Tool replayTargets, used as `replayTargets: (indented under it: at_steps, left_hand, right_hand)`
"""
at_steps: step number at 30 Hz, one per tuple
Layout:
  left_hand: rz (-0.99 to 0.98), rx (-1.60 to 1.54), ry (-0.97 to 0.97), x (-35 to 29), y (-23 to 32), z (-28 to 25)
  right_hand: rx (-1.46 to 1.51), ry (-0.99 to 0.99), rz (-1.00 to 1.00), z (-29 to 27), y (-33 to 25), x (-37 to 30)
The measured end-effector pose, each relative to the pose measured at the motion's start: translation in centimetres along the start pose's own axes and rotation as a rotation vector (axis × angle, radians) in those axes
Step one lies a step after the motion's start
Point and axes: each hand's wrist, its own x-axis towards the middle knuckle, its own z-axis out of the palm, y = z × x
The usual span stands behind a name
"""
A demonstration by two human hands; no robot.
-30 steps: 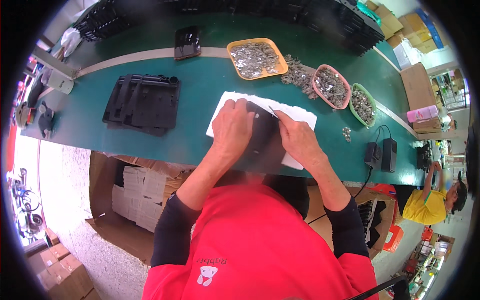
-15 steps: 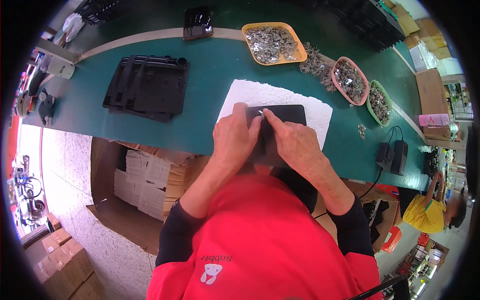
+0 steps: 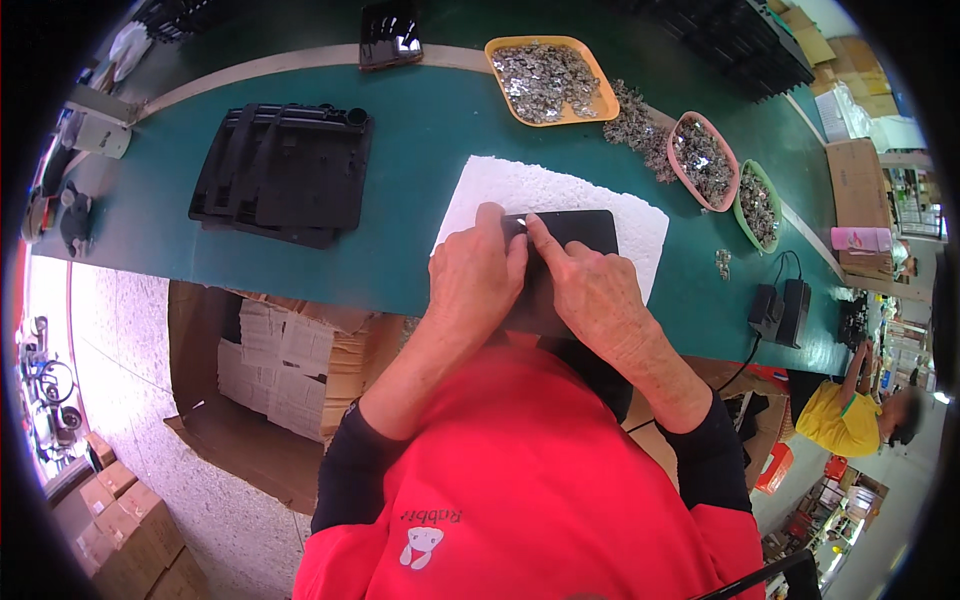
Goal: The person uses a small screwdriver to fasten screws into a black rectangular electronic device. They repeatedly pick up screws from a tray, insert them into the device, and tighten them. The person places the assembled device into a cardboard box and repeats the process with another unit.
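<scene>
The left hand point(image 3: 472, 275) and right hand point(image 3: 600, 298) touch a black panel point(image 3: 590, 228), grip unclear; one shiny bit point(image 3: 522, 222) shows, lots are left in the yellow tray point(image 3: 604, 104).

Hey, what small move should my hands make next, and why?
I'd probably press down with the right hand: its index finger is at a small shiny piece near the black panel's far edge, while the left hand covers the panel's left side, over white foam.

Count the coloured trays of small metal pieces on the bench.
3: yellow tray beyond the white sheet; pink tray to its right, past a loose pile; green tray rightmost. Others may be hidden.
</scene>
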Motion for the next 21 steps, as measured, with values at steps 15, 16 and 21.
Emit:
replayTargets:
  at_steps: [15,16,21]
  left_hand:
    - [-0.001,0.027,0.003,-0.1,0.1,0.1]
    - [-0.005,0.034,-0.001,-0.1,0.1,0.1]
    - [-0.055,0.062,-0.06,0.0,0.7,-0.1]
  right_hand:
    - [-0.085,-0.031,-0.055,0.3,0.2,0.1]
    - [-0.116,-0.03,-0.058,0.5,0.0,0.0]
    - [-0.285,-0.105,-0.069,0.8,-1.0,0.2]
